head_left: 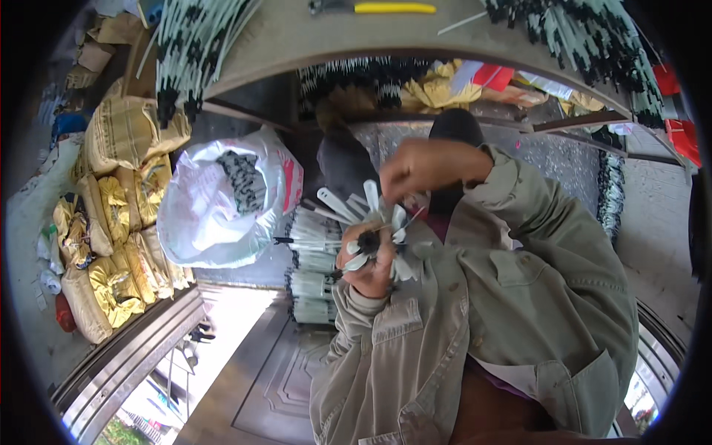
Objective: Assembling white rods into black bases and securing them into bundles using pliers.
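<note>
My left hand (365, 276) is closed round a bundle of white plastic strips (335, 206) in front of my chest. The strips fan out in several directions, some with rounded, slotted ends. A dark round piece (368, 242) shows in the middle of the grip. Just above and to the right, my right hand (424, 172) is smeared by motion, its fingers pointing down toward the strips. Whether it pinches anything cannot be made out. Beside my left hand, stacked bundles of pale strips with black ends (315, 285) stand in a column.
An open white sack (200, 241) holding black-and-white pieces stands at the left, beside brown and gold packages (111, 222). Ahead is a table (297, 33) carrying yellow-handled pliers (393, 8) and heaps of black-tipped strips (196, 52). A panelled door (274, 378) lies below.
</note>
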The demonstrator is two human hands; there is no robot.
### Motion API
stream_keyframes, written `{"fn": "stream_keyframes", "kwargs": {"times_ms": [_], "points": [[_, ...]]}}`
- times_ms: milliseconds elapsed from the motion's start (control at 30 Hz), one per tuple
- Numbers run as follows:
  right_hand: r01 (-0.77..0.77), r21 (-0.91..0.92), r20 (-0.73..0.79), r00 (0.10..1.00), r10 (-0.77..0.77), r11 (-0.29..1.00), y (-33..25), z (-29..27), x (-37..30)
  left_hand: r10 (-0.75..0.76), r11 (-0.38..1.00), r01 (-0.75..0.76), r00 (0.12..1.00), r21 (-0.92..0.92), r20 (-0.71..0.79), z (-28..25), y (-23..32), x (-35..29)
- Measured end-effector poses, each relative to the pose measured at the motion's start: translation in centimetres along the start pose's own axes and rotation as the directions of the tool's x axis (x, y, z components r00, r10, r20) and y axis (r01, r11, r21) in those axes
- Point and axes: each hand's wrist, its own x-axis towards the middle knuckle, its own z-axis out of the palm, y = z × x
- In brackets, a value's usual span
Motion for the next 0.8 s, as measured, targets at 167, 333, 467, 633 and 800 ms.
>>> {"fn": "stream_keyframes", "kwargs": {"times_ms": [167, 333, 467, 633, 800], "points": [[-0.363, -0.676, -0.719, 0.517, -0.465, 0.641, 1.2, -12.0, 1.6, -0.125, 0.983, 0.112, 0.989, -0.148, -0.075, 1.1, 0.1, -0.1], [-0.482, -0.847, -0.517, 0.647, -0.56, 0.224, 1.2, -15.4, 3.3, -0.126, 0.978, 0.133, 0.991, -0.163, 0.055, 1.2, 1.3, 0.8], [-0.518, -0.817, -0.568, 0.654, -0.499, 0.252, -3.9, -12.5, 1.5, -0.341, 0.845, 0.397, 0.916, -0.358, 0.211, -1.0, 1.1, 0.4], [0.144, -0.539, -0.413, 0.813, -0.41, 0.83, -3.0, -4.8, -4.5, -0.193, 0.918, 0.261, 0.952, -0.3, 0.237, -2.5, 0.9, 0.4], [0.075, -0.846, -0.119, 0.939, -0.324, 0.528, -4.4, 0.1, -7.3, -0.103, 0.986, 0.14, 0.936, -0.088, 0.336, -2.9, -0.4, -0.4]]}}
